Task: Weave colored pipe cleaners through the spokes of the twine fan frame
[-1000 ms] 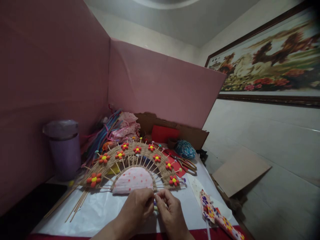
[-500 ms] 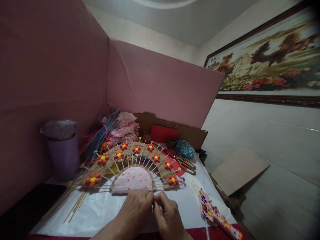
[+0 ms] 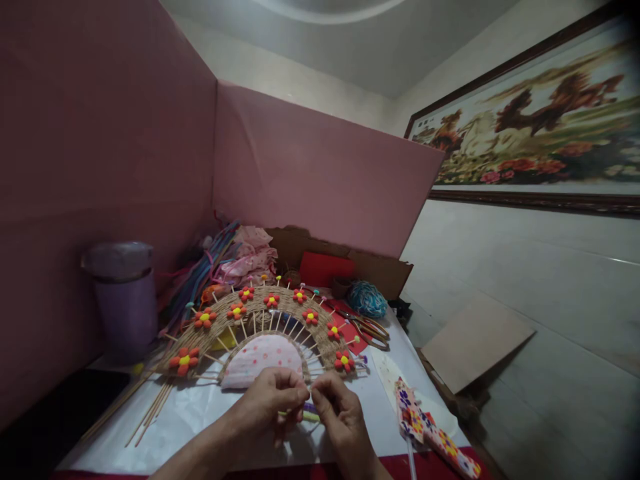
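Observation:
My left hand [image 3: 273, 400] and my right hand [image 3: 340, 417] meet near the table's front edge, both pinched. Between their fingertips lies a small piece [image 3: 310, 412] with purple and yellow-green parts; what it is I cannot make out. Just behind the hands lies a half-round woven fan [image 3: 265, 320] of jute cord and wooden sticks. It carries several red flowers with yellow centres, and a pink dotted half-disc [image 3: 263, 357] fills its middle.
A purple lidded tub [image 3: 125, 300] stands at the left by the pink partition [image 3: 320, 167]. Scissors [image 3: 367, 328], a blue yarn ball [image 3: 367, 299], a red sheet and pipe cleaners lie behind the fan. A patterned flower stick [image 3: 430, 433] lies at the front right, loose skewers [image 3: 150, 410] at the left.
Both hands have shifted slightly while working the small piece; my left wrist has turned and the fingertips have parted a little. The view has tilted slightly.

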Tool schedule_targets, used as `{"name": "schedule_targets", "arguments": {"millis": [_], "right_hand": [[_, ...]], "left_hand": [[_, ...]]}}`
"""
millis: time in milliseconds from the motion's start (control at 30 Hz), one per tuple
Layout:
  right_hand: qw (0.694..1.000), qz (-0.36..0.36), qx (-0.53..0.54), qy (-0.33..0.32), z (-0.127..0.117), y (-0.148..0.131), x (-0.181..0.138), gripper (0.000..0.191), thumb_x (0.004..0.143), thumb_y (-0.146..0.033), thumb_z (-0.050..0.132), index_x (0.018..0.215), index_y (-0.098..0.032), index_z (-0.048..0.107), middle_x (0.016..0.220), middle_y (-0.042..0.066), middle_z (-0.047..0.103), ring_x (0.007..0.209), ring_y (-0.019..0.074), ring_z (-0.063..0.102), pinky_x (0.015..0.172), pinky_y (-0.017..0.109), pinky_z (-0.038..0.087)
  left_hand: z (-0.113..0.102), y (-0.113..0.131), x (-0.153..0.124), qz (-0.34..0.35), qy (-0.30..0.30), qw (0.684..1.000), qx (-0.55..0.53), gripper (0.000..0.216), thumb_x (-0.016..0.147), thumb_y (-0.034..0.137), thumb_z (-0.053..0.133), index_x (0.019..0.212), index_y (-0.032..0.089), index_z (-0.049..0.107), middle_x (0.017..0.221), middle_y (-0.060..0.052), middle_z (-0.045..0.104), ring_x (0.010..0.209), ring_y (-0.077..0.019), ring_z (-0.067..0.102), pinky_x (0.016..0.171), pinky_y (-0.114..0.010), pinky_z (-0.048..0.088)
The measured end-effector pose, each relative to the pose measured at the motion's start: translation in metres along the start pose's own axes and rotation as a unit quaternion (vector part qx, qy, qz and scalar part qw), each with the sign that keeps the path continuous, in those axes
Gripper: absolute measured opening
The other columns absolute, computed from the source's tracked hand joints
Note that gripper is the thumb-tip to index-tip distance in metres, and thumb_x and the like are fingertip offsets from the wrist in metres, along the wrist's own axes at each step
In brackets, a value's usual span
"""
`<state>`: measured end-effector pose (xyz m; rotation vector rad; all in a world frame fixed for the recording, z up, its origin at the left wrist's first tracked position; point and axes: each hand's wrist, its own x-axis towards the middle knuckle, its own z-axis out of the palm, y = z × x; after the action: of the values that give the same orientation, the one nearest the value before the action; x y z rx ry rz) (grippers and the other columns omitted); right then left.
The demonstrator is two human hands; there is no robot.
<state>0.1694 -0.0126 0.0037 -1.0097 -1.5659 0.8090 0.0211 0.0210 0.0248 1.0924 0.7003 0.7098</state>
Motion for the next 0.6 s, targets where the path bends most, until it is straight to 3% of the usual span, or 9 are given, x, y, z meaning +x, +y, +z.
{"name": "schedule_targets", "arguments": {"millis": [267,467,600], "right_hand": [[1.0,0.011,-0.01,0.012,0.0,-0.0029,-0.0006,0.018,0.083,-0.03,0.054,0.073,-0.015,0.055,0.062,-0.001,0.051,0.057,0.0113,0.046,0.053,0.02,0.036],[0.999,0.005,-0.045,0.008,0.0005,-0.0024,-0.0009,0.022,0.084,-0.033,0.052,0.071,-0.016,0.053,0.059,-0.003,0.047,0.054,0.0104,0.042,0.051,0.021,0.034],[0.999,0.005,-0.041,0.025,0.0005,-0.0029,-0.0009,0.024,0.086,-0.035,0.05,0.072,-0.016,0.053,0.061,-0.002,0.049,0.057,0.0111,0.045,0.052,0.021,0.036]], "left_hand": [[-0.0039,0.0013,0.0007,-0.012,0.016,0.998,0.065,0.026,0.06,0.035,0.067,0.062,0.015,0.05,0.04,0.003,0.053,0.027,-0.0048,0.036,0.026,-0.015,0.027],[-0.0022,0.0009,0.0012,0.036,0.04,0.996,0.077,0.02,0.065,0.032,0.061,0.061,0.016,0.05,0.035,0.006,0.047,0.025,-0.004,0.03,0.026,-0.015,0.021],[-0.0004,0.0024,0.0,0.06,0.029,0.997,0.04,0.028,0.068,0.038,0.063,0.062,0.015,0.05,0.042,0.005,0.05,0.03,-0.0042,0.034,0.029,-0.015,0.024]]}}
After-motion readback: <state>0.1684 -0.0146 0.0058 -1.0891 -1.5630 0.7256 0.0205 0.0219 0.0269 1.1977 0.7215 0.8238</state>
